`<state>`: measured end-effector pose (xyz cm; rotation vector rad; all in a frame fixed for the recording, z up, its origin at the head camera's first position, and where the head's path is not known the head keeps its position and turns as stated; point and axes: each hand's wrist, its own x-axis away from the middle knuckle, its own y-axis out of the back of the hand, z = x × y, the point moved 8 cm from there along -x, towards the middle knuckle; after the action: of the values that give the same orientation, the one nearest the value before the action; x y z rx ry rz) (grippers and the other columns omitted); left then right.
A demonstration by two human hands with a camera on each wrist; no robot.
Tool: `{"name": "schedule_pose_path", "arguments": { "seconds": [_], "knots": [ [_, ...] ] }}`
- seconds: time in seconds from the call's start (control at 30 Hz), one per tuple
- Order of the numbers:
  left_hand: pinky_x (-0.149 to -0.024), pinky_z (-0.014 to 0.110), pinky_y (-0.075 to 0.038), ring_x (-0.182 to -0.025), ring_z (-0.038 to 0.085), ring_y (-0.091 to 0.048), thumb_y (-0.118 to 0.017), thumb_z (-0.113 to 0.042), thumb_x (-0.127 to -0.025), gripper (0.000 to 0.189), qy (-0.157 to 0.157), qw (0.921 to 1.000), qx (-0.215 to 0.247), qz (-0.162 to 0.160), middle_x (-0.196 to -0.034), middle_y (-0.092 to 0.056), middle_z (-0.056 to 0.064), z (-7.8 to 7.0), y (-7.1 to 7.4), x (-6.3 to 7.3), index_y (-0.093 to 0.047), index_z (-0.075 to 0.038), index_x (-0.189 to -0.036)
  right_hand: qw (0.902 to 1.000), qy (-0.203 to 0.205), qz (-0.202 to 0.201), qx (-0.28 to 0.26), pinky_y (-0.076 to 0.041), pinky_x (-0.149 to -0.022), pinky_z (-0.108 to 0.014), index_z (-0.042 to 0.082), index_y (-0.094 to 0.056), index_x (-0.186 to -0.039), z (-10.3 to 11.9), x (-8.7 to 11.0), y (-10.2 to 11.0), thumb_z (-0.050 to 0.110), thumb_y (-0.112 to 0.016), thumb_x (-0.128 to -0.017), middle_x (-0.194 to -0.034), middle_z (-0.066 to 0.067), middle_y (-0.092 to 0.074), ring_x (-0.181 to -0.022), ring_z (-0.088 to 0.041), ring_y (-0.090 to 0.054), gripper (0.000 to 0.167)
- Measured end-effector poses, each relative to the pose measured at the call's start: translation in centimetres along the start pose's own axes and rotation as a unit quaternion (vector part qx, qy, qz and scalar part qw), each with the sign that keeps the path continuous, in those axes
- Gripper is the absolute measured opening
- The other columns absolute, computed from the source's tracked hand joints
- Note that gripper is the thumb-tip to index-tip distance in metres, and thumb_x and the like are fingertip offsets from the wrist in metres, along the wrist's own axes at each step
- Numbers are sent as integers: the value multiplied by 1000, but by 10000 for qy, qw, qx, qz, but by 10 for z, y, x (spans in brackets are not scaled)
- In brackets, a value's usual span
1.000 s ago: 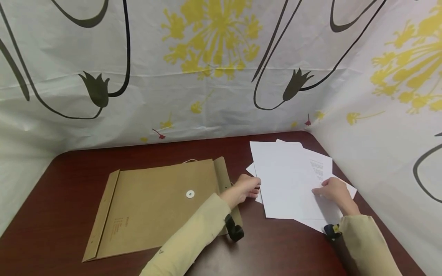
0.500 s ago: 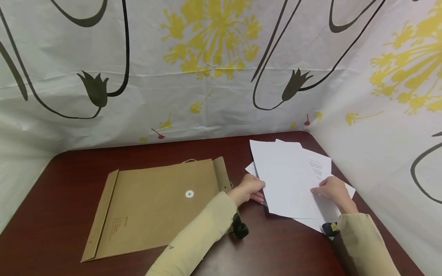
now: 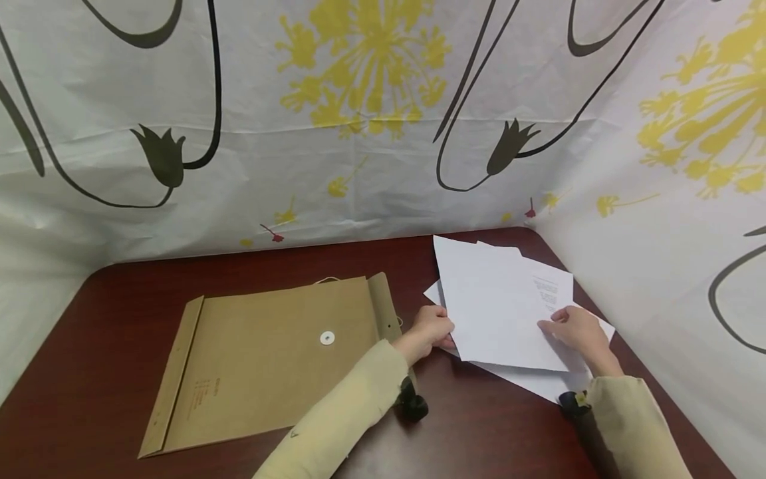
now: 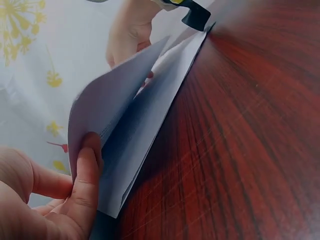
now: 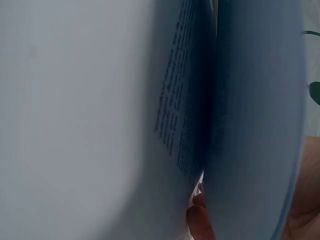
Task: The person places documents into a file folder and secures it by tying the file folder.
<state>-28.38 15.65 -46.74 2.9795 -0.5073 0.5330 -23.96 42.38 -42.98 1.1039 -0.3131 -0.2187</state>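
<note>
Sheets of paper (image 3: 538,382) lie fanned over one another on the surface (image 3: 479,432), along its right edge and close to its far right corner. Above them, the top sheet (image 3: 493,303) is held by both hands: the left hand (image 3: 429,328) pinches its left edge between thumb and fingers, and the right hand (image 3: 579,330) grips its right edge, fingers and thumb drawn close together. The left wrist view shows this sheet bowed and raised from those beneath, with a gap between; the side facing up in the head view is plain white. Small dark print (image 3: 546,293) shows on a lower sheet beside the right hand. Left of the paper and apart from it, a brown envelope (image 3: 263,359) lies flat across the middle of the surface, bearing a white button (image 3: 327,338) and red lettering (image 3: 205,394) toward the near left corner. Its flap (image 3: 381,299) is at the right end, partly hidden by the left sleeve (image 3: 341,406). Behind the surface's far edge hangs a white cloth (image 3: 257,86) with yellow and dark flowers.
</note>
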Motion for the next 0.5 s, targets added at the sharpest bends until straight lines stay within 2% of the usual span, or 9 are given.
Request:
{"name": "schedule_pose_path", "arguments": {
  "seconds": [0.23,0.4,0.5],
  "knots": [
    [-53,25,-52,-50,11,-47,-48,9,-80,11,-108,9998,101,155,-67,-45,5,-4,4,7,-53,0,-83,9992,-131,-22,-367,-37,-71,-39,-12,-55,-110,-6,0,-3,42,-54,-91,-109,-32,-54,-91,-38,-48,57],
    [-54,25,-53,-51,10,-48,-49,8,-81,15,-138,9994,207,245,-67,-47,4,-6,9,11,-57,2,-92,9964,-118,-168,-828,-32,-69,-34,-11,-58,-106,-4,2,-1,39,-52,-93,-109,-31,-56,-93,-37,-47,52],
    [-53,25,-53,-48,10,-49,-48,9,-80,17,-120,9991,300,258,-65,-49,4,-6,13,11,-57,3,-92,9946,-103,-236,-1003,-31,-70,-34,-10,-59,-106,0,3,0,35,-51,-94,-109,-29,-56,-94,-37,-47,47]
  ]
}}
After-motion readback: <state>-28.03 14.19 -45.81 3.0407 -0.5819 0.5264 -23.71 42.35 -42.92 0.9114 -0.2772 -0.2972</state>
